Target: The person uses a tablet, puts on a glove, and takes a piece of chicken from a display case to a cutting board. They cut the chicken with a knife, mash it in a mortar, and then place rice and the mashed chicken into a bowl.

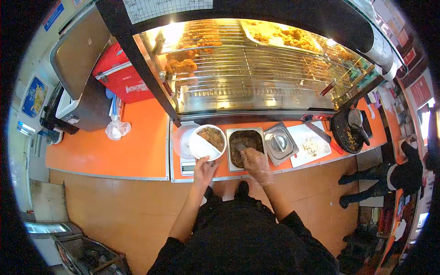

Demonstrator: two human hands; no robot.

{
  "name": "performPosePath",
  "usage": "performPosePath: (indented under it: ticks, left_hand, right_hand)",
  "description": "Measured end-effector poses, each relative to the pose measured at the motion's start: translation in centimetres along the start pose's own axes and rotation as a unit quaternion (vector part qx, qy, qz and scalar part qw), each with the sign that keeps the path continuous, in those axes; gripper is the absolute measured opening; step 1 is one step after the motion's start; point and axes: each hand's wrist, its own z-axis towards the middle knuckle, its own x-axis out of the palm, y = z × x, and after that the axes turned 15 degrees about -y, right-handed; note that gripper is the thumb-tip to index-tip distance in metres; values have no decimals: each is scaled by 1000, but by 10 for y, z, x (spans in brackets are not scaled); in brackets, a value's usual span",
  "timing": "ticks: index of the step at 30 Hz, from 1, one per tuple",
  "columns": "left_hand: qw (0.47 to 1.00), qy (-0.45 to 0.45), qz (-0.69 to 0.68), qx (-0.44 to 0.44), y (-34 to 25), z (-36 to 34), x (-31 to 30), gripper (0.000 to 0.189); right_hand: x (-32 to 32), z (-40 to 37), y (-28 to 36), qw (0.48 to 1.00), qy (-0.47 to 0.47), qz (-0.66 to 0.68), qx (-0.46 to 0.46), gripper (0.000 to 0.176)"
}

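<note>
My left hand [205, 171] grips the near side of a white round bowl [205, 150]. Brown shredded food [211, 136] shows in the bowl's far right part, beside a smooth white area. The bowl is over a kitchen scale [187, 167], hiding most of it. My right hand [255, 164], in a clear plastic glove, reaches into a rectangular steel pan [228, 156] of dark brown food. Its fingers are closed on what looks like a metal spoon [239, 145], its lower end in the food. Right of the pan lies a steel lid [278, 143].
A white cutting board [311, 156] with crumbs and a knife [324, 136] lies to the right, then a black pan [347, 135]. Behind the orange counter [137, 151] stands a lit glass food warmer [256, 68]. A red bag [126, 80] is at left. Another person [398, 176] stands far right.
</note>
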Motion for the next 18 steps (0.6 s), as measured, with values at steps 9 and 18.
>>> performPosePath:
  ticks: [9,18]
  left_hand:
    - [1000,-7,3,-14,13,-1,21,47]
    - [999,11,10,-29,12,0,18,51]
  right_hand:
    - [7,3,6,983,-43,70,165,22]
    - [-14,-16,-13,776,-129,296,542,26]
